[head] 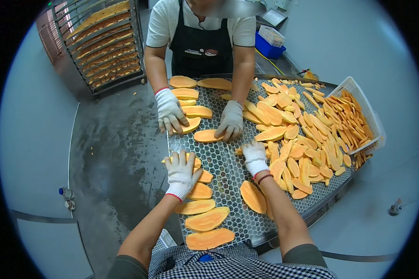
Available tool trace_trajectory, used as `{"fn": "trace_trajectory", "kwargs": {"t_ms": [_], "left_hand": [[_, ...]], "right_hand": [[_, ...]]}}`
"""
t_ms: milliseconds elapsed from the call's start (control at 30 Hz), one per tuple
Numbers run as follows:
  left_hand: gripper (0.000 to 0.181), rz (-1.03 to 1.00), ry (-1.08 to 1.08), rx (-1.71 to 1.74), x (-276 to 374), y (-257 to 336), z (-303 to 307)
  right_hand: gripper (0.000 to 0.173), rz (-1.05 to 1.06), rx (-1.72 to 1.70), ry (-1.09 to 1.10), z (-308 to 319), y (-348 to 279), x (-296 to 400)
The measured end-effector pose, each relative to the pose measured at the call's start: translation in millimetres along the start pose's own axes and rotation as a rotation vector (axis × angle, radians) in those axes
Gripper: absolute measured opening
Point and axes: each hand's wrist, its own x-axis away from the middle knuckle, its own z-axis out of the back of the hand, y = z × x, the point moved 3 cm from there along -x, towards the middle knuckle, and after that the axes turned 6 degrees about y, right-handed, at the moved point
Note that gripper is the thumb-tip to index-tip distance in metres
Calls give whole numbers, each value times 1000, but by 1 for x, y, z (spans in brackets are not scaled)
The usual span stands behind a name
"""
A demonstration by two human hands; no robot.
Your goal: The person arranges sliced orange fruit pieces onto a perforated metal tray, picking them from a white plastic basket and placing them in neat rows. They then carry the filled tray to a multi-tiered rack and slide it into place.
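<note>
My left hand (181, 174), in a white knit glove, lies spread flat over a yellow-orange sweet potato slice (197, 161) at the left edge of a mesh tray (227, 205). Below it, more slices (200, 191) form a column toward my body, ending in a broad slice (210, 239). My gloved right hand (255, 157) curls its fingers over a slice (238, 151) at the edge of a heap of slices (293, 167); the palm hides most of that slice. A large oval slice (253, 197) lies beside my right forearm.
Opposite, a person in a black apron (202, 45) has gloved hands on slices: a left hand (231, 120) and a right hand (171, 111). A white basket (379, 129) holding thin strips tips onto the tray's right side. A rack (101, 45) of loaded trays stands back left.
</note>
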Motion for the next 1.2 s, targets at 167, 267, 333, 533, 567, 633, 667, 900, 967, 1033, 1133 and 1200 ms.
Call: {"fn": "trace_trajectory", "kwargs": {"t_ms": [167, 267, 333, 533, 567, 633, 667, 900, 967, 1033, 1133, 1200], "left_hand": [[66, 9, 103, 22, 7, -10, -5], [65, 5, 79, 42, 4, -2, 0], [65, 6, 95, 32, 7, -5, 1], [61, -11, 149, 35, 9, -5, -1], [60, -14, 139, 51, 8, -4, 0], [57, -40, 191, 27, 8, -4, -1], [55, -58, 197, 39, 4, 3, 2], [50, -17, 212, 71, 14, -11, 2], [51, -25, 230, 86, 11, -7, 2], [50, -14, 239, 84, 13, -8, 1], [47, -38, 235, 119, 6, 2, 2], [48, -37, 196, 134, 2, 8, 3]], "right_hand": [[29, -29, -297, 239, 62, -1, -3], [44, -146, -972, 0, 68, 6, 4], [57, -145, -1261, -146, 83, 1, 10], [55, -204, -1728, -172, 85, -31, 7], [54, -183, -1700, -169, 80, -39, -1], [51, 2, -1549, -129, 68, -64, -24], [50, 67, -1366, -106, 53, -69, -36], [54, 45, -745, 124, 35, -98, -9], [41, 62, -797, 156, 17, -90, -6], [36, 124, -846, 145, 16, -93, -15], [35, 241, -1000, 325, 16, -102, -35], [29, 274, -1020, 314, 15, -104, -48]]}}
